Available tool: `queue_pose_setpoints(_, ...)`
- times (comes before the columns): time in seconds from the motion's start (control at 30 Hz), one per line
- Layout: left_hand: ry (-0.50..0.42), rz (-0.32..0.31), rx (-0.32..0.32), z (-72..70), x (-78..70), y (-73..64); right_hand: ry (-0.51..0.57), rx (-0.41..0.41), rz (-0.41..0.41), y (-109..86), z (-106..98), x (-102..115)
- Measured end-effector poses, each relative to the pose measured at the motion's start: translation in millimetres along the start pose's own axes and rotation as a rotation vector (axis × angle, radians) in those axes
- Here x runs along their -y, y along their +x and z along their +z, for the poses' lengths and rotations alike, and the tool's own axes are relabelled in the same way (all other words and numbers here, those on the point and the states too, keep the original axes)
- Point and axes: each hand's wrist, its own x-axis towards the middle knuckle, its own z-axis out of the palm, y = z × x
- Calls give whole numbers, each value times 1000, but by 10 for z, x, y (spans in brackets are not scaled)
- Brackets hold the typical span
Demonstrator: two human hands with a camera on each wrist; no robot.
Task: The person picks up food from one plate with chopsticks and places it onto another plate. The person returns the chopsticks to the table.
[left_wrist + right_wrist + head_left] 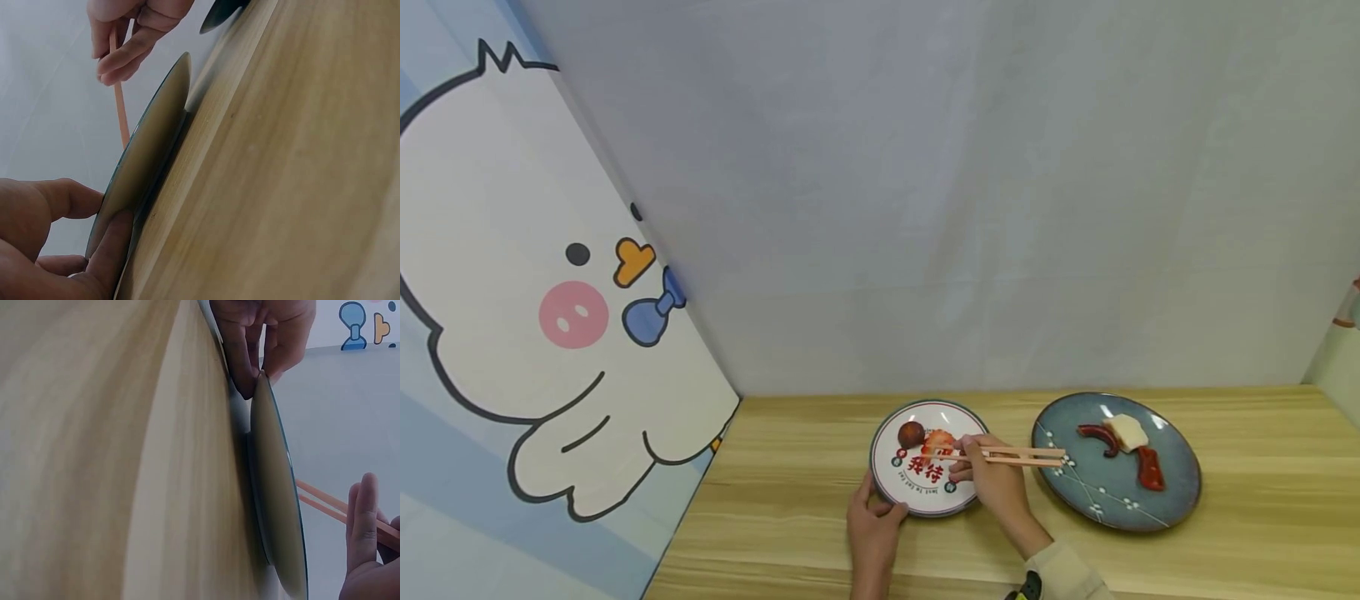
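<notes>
My left hand (pixel 876 529) grips the near left rim of a small white plate (pixel 891 483) with red characters, thumb on top and fingers beneath in the left wrist view. On that plate are a round brown ball (pixel 912 434) and a red-and-white food piece (pixel 938 439). Pinched in my right hand (pixel 996 483) is a pair of wooden chopsticks (pixel 1033 452). Their tips point left and overlap the red-and-white piece in the head view; I cannot tell whether they clasp it. From the right wrist view, the chopsticks (pixel 331 507) reach over the plate's edge.
A larger blue-grey plate (pixel 1075 500) with a blossom pattern stands to the right. It bears a white chunk (pixel 1127 432), a dark red curved piece (pixel 1101 436) and another red piece (pixel 1150 469). Behind the wooden table (pixel 775 500) hangs a pale curtain (pixel 925 208).
</notes>
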Motion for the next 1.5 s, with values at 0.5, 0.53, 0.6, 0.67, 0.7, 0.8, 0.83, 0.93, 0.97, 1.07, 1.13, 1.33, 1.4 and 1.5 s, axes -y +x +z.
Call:
queue_pose_setpoints(0.5,-3,-5,2,-10,-25,-15,-39,-74,-18,-13,-203,75)
queue_pose_setpoints(0.53,0,-7,2,-9,-26,-17,-30,-73,-24,-17,-205,74)
queue_pose_setpoints(0.6,7,-13,0,-8,-28,-16,-8,-69,-34,-22,-198,76)
queue_pose_setpoints(0.67,9,-20,0,-9,-32,-14,9,-65,-36,-23,-174,74)
queue_pose_setpoints(0.7,11,-20,-1,-9,-31,-13,16,-64,-33,-23,-160,72)
queue_pose_setpoints(0.8,12,-30,-2,-9,-34,-7,18,-78,-29,-16,-109,62)
queue_pose_setpoints(0.83,11,-29,-1,-7,-33,-7,15,-85,-27,-11,-92,55)
queue_pose_setpoints(0.93,6,-27,-2,-2,-30,-9,-12,-107,-31,10,-42,33)
queue_pose_setpoints(0.97,3,-21,-2,0,-26,-12,-14,-114,-28,18,-27,25)
queue_pose_setpoints(1.07,-6,-6,-3,4,-17,-16,-44,-137,-26,32,18,2)
queue_pose_setpoints(1.13,-4,-2,-5,6,-14,-16,-35,-158,-26,36,50,-9)
queue_pose_setpoints(1.33,5,-24,-7,10,-22,-3,14,-189,-54,34,116,-31)
queue_pose_setpoints(1.4,6,-24,-8,12,-22,-7,1,-191,-58,31,128,-36)
queue_pose_setpoints(1.5,9,-25,-9,14,-24,-12,-27,-199,-62,31,142,-46)
